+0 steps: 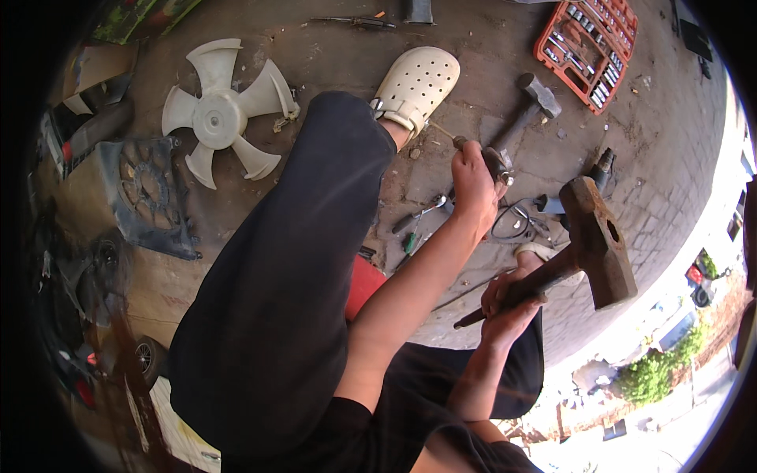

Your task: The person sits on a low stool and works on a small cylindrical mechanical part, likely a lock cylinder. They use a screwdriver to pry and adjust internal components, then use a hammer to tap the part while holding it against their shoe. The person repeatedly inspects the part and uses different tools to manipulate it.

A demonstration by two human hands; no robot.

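My left hand point(475, 185) is closed around the handle of a screwdriver point(497, 165) with a metal end. Its thin shaft points away from me, toward the heel of my cream clog point(418, 83); what the tip touches is hard to make out. To the right and nearer, my right hand point(511, 303) grips a hammer point(601, 240) with a heavy, rusty head by its dark handle. The head is raised above the ground, right of my left hand. A second hammer point(541, 94) lies on the ground just beyond my left hand.
A white fan point(214, 118) and a dark fan shroud point(146, 189) lie at the left. An orange socket set case point(587, 51) sits open at the far right. A ratchet point(422, 213), a black cable point(516, 221) and a power tool point(603, 169) lie around my forearms.
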